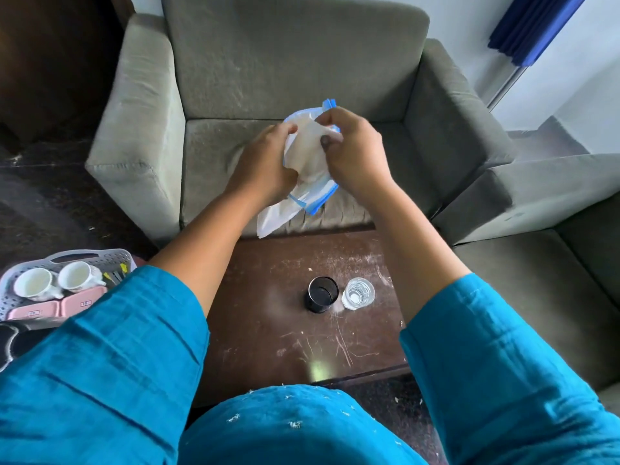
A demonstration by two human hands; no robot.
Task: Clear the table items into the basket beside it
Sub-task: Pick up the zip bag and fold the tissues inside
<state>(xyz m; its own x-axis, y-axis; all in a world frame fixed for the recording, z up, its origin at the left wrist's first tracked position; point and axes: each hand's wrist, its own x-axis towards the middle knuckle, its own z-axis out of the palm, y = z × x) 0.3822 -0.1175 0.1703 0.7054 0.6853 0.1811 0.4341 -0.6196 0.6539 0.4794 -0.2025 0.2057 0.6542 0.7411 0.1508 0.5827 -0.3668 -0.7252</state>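
Teal sleeves (pixel 110 357) nearest, both forearms reaching out over the dark scratched counter (pixel 268 347). Landmark: black cup (pixel 321 294), upright near counter centre. Clear glass (pixel 357 293) just right of it, upright, touching or nearly so, can't tell which. Left of the cup and off the counter edge: grey perforated basket (pixel 95 256), holding two white cups (pixel 33 284) side by side, pink boxes (pixel 55 308) in front of them. Beyond the cup, raised above the far counter edge: white cloth with blue trim (pixel 307 162), crumpled, one corner hanging down toward the counter. Left hand (pixel 263 167) with grip closed on its left side, right hand (pixel 355 152) with grip pinched on its top right. Grey armchair (pixel 268 78) behind all that.
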